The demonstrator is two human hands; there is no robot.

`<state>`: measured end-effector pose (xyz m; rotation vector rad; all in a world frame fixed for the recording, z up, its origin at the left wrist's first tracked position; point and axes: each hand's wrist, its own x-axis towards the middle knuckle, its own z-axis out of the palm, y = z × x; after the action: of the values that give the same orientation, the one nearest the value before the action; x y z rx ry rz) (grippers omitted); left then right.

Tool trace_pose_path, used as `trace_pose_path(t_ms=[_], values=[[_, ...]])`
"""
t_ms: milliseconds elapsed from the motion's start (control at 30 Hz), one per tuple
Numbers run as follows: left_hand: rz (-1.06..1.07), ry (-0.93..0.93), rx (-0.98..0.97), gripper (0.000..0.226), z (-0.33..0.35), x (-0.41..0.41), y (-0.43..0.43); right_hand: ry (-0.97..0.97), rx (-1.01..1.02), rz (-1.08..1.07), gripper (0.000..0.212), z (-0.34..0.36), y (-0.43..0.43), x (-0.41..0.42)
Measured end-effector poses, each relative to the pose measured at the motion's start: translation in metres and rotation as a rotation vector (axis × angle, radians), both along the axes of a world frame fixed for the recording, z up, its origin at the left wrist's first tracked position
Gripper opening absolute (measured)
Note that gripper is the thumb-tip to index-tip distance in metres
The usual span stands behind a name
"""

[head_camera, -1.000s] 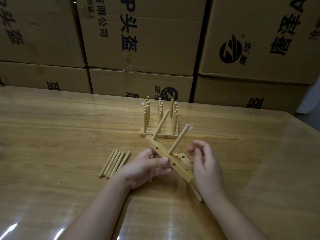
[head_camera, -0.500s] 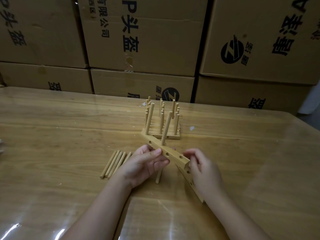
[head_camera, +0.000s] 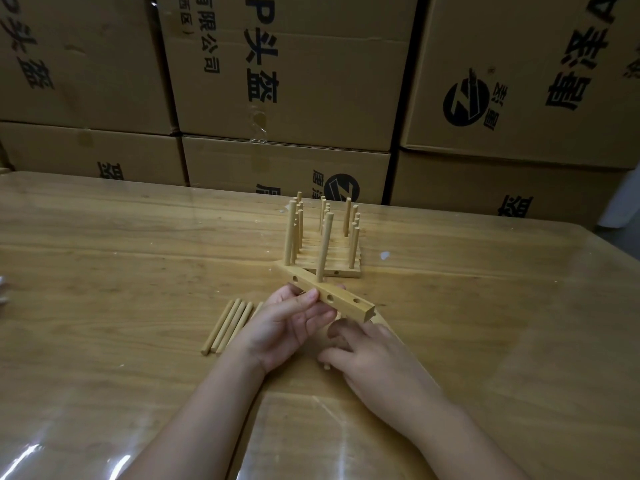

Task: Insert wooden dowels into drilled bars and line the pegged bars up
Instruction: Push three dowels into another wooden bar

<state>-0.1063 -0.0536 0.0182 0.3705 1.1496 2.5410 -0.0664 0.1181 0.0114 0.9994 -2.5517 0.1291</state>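
Along the back, stacked cardboard cartons [head_camera: 287,81] with black print. Below them, a glossy wooden counter [head_camera: 104,254]. At its middle, a row of pegged bars [head_camera: 341,263] lined up side by side, pegs upright. Nearer, left hand [head_camera: 291,323] gripping a drilled bar [head_camera: 332,297] between thumb and curled fingers, held at a slant, two dowels [head_camera: 324,247] standing in it, more holes showing along its side. Right hand [head_camera: 374,362] palm down just beside the bar's near end. Left of the hands, loose dowels [head_camera: 228,325] lying side by side. Under the right fingers, a single dowel [head_camera: 326,367] on the counter; grip or mere touch impossible to tell.
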Motion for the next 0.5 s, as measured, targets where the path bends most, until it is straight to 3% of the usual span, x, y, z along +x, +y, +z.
trace_pose_path(t_ms=[100,233,300,400,500], values=[[0.044,-0.044,0.039,0.043,-0.0010,-0.0016,0.0002,0.044,0.035,0.058,0.009,0.0002,-0.0004,0.0006],[0.116,-0.086,0.068,0.027,-0.0037,-0.0040,0.0004,0.091,0.042,0.062,0.008,0.0003,0.0000,0.0010],[0.113,-0.078,0.072,0.037,-0.0034,-0.0039,0.0008,0.112,-0.064,0.047,0.010,0.0018,-0.0002,0.0007],[0.112,-0.063,0.079,0.069,-0.0022,-0.0030,0.0005,0.164,-0.241,-0.056,0.011,0.0052,0.0039,-0.0002],[0.119,-0.065,0.096,0.076,-0.0013,-0.0028,-0.0003,0.083,-0.564,-0.173,0.020,0.0054,0.0094,-0.0011]])
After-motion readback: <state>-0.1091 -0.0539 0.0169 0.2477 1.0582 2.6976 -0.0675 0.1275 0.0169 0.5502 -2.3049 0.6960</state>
